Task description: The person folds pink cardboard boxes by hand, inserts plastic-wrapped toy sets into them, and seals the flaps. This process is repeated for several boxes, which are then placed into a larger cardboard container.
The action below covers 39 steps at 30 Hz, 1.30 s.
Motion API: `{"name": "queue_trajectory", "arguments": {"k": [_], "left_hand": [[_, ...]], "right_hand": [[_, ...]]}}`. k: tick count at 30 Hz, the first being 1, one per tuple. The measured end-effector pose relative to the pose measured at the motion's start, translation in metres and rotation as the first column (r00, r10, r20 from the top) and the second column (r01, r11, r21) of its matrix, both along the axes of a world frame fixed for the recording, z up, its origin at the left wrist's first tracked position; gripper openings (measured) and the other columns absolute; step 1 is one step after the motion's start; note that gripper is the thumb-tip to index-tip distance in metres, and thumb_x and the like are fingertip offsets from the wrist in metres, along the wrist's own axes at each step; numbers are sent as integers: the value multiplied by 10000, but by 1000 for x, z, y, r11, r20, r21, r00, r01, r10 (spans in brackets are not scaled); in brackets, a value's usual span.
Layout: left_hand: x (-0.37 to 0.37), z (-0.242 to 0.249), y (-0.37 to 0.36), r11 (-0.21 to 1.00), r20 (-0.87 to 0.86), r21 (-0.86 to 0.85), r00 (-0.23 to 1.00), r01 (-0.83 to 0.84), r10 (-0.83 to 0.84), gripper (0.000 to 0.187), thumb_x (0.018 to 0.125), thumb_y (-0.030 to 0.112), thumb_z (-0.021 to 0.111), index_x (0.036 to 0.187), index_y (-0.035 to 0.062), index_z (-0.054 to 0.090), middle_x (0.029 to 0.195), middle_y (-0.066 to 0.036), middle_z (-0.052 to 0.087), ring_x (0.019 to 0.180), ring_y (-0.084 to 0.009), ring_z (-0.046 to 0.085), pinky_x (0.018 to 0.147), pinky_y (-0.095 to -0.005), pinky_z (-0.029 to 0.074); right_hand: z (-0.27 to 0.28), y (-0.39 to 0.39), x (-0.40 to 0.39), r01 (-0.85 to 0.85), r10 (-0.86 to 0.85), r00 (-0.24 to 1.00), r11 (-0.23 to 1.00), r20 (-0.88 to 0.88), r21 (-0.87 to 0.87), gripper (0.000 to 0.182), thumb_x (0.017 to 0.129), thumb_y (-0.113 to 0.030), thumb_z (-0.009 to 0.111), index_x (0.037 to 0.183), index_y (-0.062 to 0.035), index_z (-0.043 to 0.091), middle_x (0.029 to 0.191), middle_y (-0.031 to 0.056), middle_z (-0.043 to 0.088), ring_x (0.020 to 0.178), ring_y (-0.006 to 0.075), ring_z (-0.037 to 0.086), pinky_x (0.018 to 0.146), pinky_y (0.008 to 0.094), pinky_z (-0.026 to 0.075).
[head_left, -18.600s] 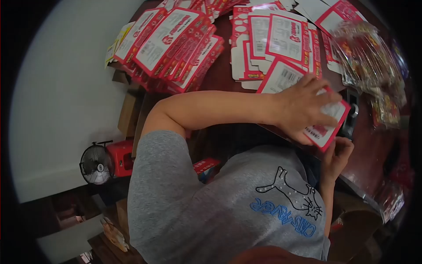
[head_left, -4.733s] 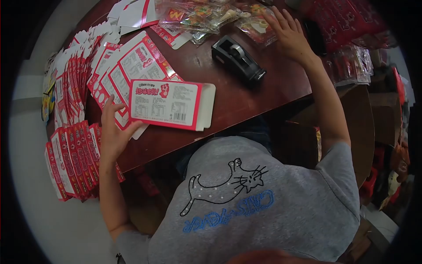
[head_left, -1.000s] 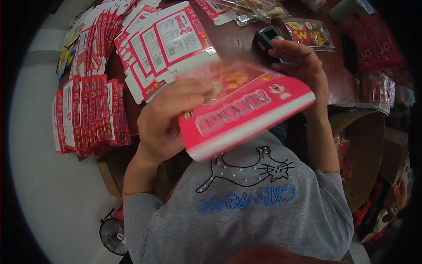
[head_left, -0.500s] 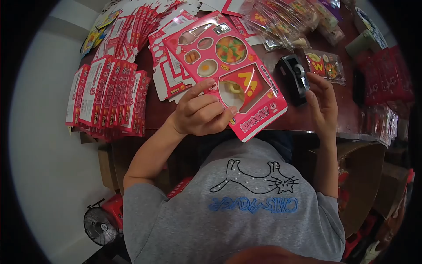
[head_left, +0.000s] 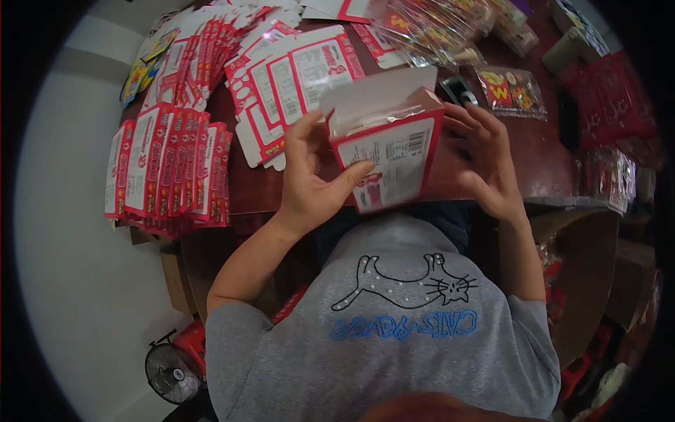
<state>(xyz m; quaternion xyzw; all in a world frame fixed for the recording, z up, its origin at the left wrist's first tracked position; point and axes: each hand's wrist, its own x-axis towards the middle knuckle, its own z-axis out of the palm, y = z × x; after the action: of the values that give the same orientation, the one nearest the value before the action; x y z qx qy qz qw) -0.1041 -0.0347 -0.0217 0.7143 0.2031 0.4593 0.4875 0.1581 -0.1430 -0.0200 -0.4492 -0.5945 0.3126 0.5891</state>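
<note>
A red and white cardboard box (head_left: 397, 165) stands on end at the table's front edge, its printed back with a barcode turned toward me. Its top flap is up, and a clear plastic wrapping shows inside the opening. My left hand (head_left: 313, 176) grips the box's left side, thumb across the back panel. To the right of the box, my right hand (head_left: 492, 165) is open, fingers spread and curved close to its upper right corner. Behind those fingers, a black tape dispenser (head_left: 455, 90) is partly hidden.
Filled red boxes (head_left: 169, 165) stand in a row at the left. Flat unfolded boxes (head_left: 295, 77) overlap behind my left hand. Plastic-wrapped toy food packs (head_left: 436, 32) pile up at the back, with one pack (head_left: 512, 91) lying nearer. Red packages (head_left: 615, 105) sit at the right edge.
The box has been turned from its windowed front to its back and tipped upright, with its flap now open. My right hand has come away from the tape dispenser toward the box.
</note>
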Motion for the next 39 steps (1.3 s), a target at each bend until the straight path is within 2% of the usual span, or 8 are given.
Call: {"name": "queue_trajectory", "arguments": {"k": [2, 9, 17, 28, 34, 36, 38, 39], "left_hand": [[8, -2, -11, 905, 98, -399, 988, 148, -118, 752, 817, -42, 796, 1437, 64, 383, 1347, -153, 523, 1170, -223, 600, 1010, -362, 520], [3, -48, 9, 934, -83, -277, 963, 226, -258, 641, 879, -22, 746, 1410, 62, 397, 1337, -122, 527, 1167, -173, 571, 994, -320, 512], [19, -28, 15, 897, 6, -440, 999, 41, -42, 197, 981, 61, 660, 1164, 11, 609, 1170, -74, 661, 1022, -103, 609, 909, -256, 495], [28, -4, 23, 853, -196, -521, 972, 6, -127, 184, 930, 72, 723, 1063, -11, 626, 1104, -109, 677, 1040, -130, 641, 879, -254, 530], [26, -21, 10, 925, -94, -306, 960, 226, -265, 166, 917, 50, 741, 1045, -5, 651, 1184, -153, 688, 1116, -169, 630, 971, -301, 505], [27, -20, 19, 943, -122, -293, 972, 156, -199, 174, 908, 20, 737, 1053, -10, 646, 1184, -151, 688, 1110, -172, 637, 969, -309, 511], [24, -7, 42, 924, -174, -374, 972, 81, -156, 316, 917, -6, 710, 1197, -7, 564, 1192, -155, 690, 1102, -183, 649, 985, -323, 518], [22, -3, 59, 899, -175, -435, 975, 46, -134, 369, 919, -18, 699, 1246, -2, 529, 1195, -156, 692, 1101, -188, 653, 993, -327, 519]], "right_hand": [[-20, 5, -7, 82, -99, 991, 980, -88, -182, 580, 947, -142, 706, 1449, -66, 424, 1332, 117, 577, 1126, 203, 636, 930, 317, 524], [-38, 6, 0, -142, 85, 986, 888, -146, -438, 396, 959, -169, 707, 1317, -69, 571, 1245, 68, 607, 1038, 122, 641, 899, 286, 536], [-32, 16, -12, 21, -48, 992, 975, -120, -220, 277, 962, -133, 698, 1211, -23, 646, 1182, 72, 655, 1076, 132, 639, 912, 287, 529], [-4, 27, -8, 114, -119, 993, 906, 15, -407, 248, 932, -210, 751, 1058, 0, 711, 969, 35, 715, 863, 79, 659, 789, 239, 549], [-10, 4, 4, 18, -35, 999, 907, -34, -421, 233, 964, -208, 712, 1086, -11, 732, 1019, 49, 725, 921, 107, 680, 816, 255, 550], [-4, -3, 10, 118, -78, 969, 980, 233, -163, 232, 978, -189, 689, 1138, -23, 720, 1090, 64, 722, 1009, 139, 678, 851, 271, 547], [-17, -6, 35, 356, -353, 926, 934, 130, -1, 250, 983, -176, 679, 1194, -43, 698, 1130, 74, 714, 1089, 162, 657, 877, 275, 540], [-12, -14, 48, 431, -433, 901, 884, 29, -183, 277, 985, -202, 679, 1221, -57, 682, 1083, 63, 714, 1095, 160, 653, 890, 278, 533]]}}
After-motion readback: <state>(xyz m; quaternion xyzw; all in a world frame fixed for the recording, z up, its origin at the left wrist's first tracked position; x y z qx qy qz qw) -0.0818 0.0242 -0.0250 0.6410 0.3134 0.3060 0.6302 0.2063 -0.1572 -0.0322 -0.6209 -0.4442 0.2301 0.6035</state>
